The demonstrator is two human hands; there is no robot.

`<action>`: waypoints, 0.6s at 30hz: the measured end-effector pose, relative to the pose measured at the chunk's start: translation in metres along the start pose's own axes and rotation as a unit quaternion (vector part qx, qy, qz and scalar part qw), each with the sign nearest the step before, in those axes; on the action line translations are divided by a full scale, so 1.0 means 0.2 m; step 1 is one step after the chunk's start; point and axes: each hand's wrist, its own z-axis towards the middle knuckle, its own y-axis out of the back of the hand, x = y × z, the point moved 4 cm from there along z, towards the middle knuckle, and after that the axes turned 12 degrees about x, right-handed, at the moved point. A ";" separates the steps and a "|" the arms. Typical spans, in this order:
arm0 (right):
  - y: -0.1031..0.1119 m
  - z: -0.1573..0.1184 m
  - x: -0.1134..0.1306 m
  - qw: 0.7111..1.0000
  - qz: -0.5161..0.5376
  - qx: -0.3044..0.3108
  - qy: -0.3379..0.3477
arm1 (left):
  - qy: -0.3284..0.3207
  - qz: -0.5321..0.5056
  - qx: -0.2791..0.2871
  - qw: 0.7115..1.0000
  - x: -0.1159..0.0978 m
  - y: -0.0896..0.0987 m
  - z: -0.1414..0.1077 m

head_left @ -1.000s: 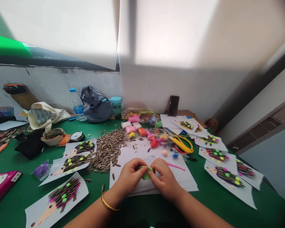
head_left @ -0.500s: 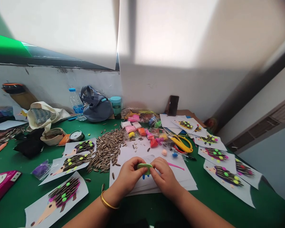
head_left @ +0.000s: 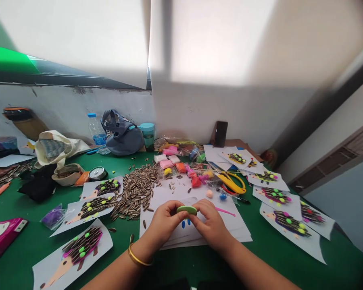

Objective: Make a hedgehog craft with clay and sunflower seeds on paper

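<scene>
1. One green disc [head_left: 186, 210] is between your two hands, above the white paper [head_left: 166, 193], near its front edge.
2. Your left hand [head_left: 167, 219] has the thumb and fingers closed on one end of this disc; your right hand [head_left: 208, 219] pinches the other end, fingers also closed.
3. On the paper, below the disc, at least two blue strips [head_left: 186, 223] are visible; the hands and the disc cover the area around them, so I cannot tell if there are more.
4. Three hedgehog pictures [head_left: 98, 204] lie on the left side of the bench [head_left: 181, 268], and six others [head_left: 276, 196] on the right, some overlapping.
5. One big pile of seeds [head_left: 139, 187] touches the paper's left side, and several loose seeds lie on the sheet.
6. Behind your right hand are one peach ball [head_left: 209, 194], one blue lump [head_left: 223, 197] and one pair of yellow scissors [head_left: 232, 183]; one pink tool [head_left: 226, 211] lies beside this hand.
7. Farther back stands one phone [head_left: 220, 134].
</scene>
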 end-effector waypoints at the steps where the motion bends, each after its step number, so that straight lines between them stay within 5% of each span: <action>1: 0.00 0.00 0.00 1.000 0.000 -0.005 -0.001 | -0.005 0.010 0.003 1.000 0.00 0.00 0.00; 18: -0.01 0.00 0.01 1.000 -0.021 0.001 0.009 | -0.032 0.075 -0.012 0.997 -0.03 -0.02 -0.02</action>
